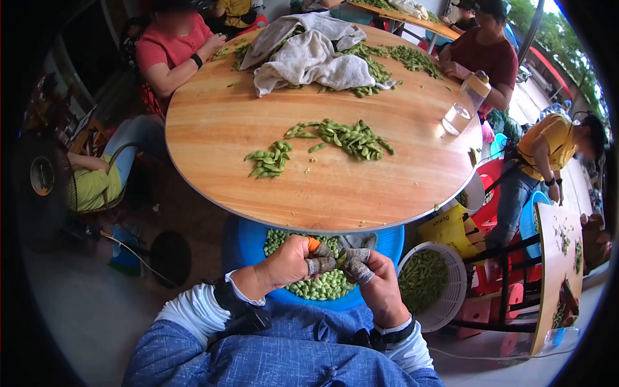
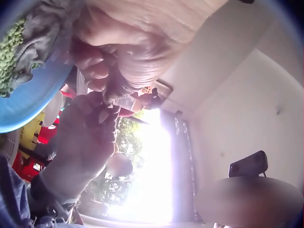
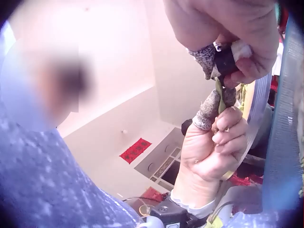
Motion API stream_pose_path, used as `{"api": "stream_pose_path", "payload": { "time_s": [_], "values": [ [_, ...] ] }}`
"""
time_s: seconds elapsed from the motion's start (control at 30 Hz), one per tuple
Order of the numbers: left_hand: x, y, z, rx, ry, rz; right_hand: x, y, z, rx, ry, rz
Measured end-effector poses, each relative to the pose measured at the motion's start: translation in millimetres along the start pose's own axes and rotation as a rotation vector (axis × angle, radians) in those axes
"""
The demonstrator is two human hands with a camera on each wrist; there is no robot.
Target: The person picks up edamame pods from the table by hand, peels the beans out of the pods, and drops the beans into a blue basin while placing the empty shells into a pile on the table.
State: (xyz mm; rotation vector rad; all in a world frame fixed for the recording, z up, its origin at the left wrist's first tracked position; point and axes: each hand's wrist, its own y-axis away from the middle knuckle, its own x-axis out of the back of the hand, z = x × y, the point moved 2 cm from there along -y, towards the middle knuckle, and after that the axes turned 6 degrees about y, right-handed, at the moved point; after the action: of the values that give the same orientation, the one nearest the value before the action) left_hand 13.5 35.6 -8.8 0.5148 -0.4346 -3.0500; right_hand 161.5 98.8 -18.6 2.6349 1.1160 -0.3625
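Observation:
Both hands meet over a blue basin (image 1: 387, 248) and pinch one green soybean pod (image 3: 220, 97) between their fingertips. My left hand (image 1: 284, 264) holds the pod's lower part in the right wrist view; knitted covers wrap its thumb and a finger, and an orange band shows in the head view. My right hand (image 1: 385, 287) grips the pod's upper end, with similar grey covers on thumb and finger. Below them, shelled green beans (image 1: 322, 287) fill much of the basin, beside a grey cloth (image 1: 358, 241). In the left wrist view the fingers hide the pod.
A round wooden table (image 1: 219, 135) stands just ahead, bearing pod piles (image 1: 354, 138), a pale cloth (image 1: 303, 58) and a bottle (image 1: 465, 106). To the right are a white basket (image 1: 454, 293) of pods and a yellow bag (image 1: 448, 229). Several people sit or stand around.

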Motion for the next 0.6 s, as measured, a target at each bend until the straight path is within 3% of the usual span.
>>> {"api": "stream_pose_path", "payload": {
  "time_s": [0.1,0.6],
  "values": [
    [2,0,0,0.071,0.056,-0.023,-2,2,-4,0.015,-0.012,-0.016],
    [6,-1,-8,0.05,0.14,-0.104,2,0,7,0.033,0.024,-0.047]
  ]
}}
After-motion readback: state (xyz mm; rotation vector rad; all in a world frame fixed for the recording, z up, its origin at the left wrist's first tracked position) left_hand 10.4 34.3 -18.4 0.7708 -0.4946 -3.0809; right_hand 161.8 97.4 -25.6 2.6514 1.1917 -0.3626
